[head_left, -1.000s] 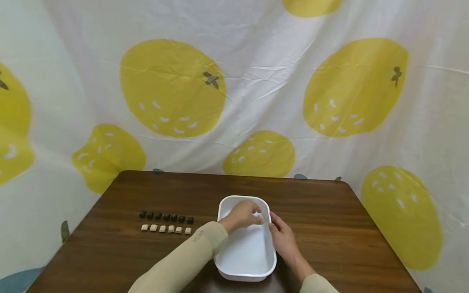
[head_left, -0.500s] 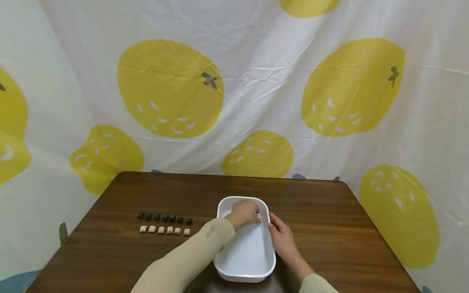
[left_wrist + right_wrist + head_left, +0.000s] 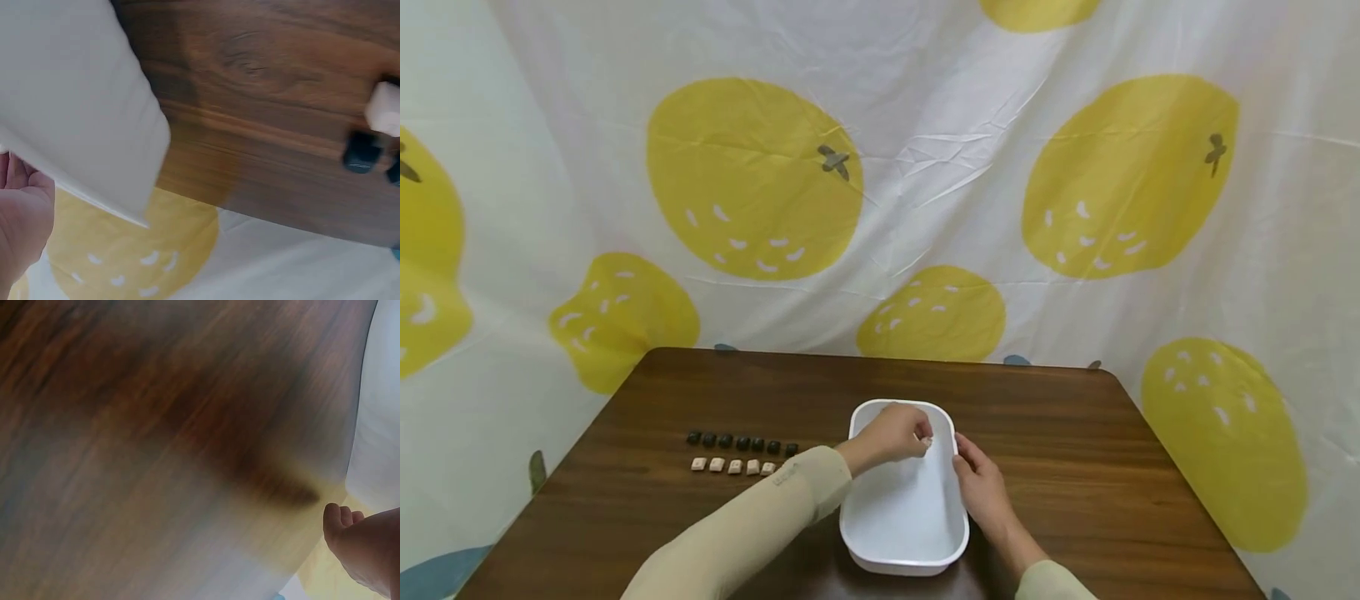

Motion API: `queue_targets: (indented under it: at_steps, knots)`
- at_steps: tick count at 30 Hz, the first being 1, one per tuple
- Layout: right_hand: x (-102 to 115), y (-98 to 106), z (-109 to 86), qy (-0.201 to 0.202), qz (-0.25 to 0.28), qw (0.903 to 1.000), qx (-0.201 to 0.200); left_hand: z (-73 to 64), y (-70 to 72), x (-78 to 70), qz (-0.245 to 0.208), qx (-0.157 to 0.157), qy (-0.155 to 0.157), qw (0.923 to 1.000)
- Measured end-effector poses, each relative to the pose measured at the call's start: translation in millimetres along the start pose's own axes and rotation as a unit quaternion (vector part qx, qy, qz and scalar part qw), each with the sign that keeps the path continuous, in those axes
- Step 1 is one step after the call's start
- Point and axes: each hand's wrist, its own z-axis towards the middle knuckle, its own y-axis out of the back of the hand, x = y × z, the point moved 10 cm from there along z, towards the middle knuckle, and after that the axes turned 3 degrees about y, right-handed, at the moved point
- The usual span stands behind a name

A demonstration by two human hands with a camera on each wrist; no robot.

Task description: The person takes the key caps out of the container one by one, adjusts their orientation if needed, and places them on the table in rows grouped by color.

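My left hand (image 3: 891,433) reaches over the side of a white tray (image 3: 902,533) and pinches a small cream keycap (image 3: 927,442) between thumb and fingers, above the tray floor. In the left wrist view the tray wall (image 3: 75,81) covers much of the scene, and only part of the left hand (image 3: 25,219) shows. My right hand (image 3: 985,492) rests against the tray's right side, its fingertips right at the rim. The right wrist view shows the right hand (image 3: 369,544) with several fingertips near the tray's outer wall (image 3: 381,412).
Left of the tray, a row of black keycaps (image 3: 742,443) lies behind a row of cream keycaps (image 3: 735,467); the left sleeve (image 3: 760,517) covers that row's right end. The dark wooden table (image 3: 1075,467) ends at a lemon-print curtain (image 3: 940,208).
My left hand has risen slightly inside the tray, and a cream keycap now shows between its fingers. The left forearm has shifted left over the row's end. My right hand stays put.
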Motion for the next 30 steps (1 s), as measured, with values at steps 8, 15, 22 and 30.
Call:
queue_targets:
  at_steps: [8,15,22,30]
  knots:
    - [1.3,0.3,-1.3,-0.017,-0.008,0.9998,0.005,-19.9,26.5,14.8,-0.058,-0.040,0.014,0.9974]
    - [0.0,-0.8,-2.2,-0.023,-0.004,0.9997,0.004,-30.6,29.3,29.4,-0.151,-0.038,0.065,0.9856]
    - [-5.7,-1.8,-0.4,-0.030,-0.009,0.9995,0.003,-36.5,30.5,31.6,-0.193,-0.041,0.076,0.9774]
    - [-3.1,-1.7,-0.9,-0.021,-0.007,0.9997,0.001,-37.0,27.4,36.7,-0.234,-0.045,0.097,0.9664]
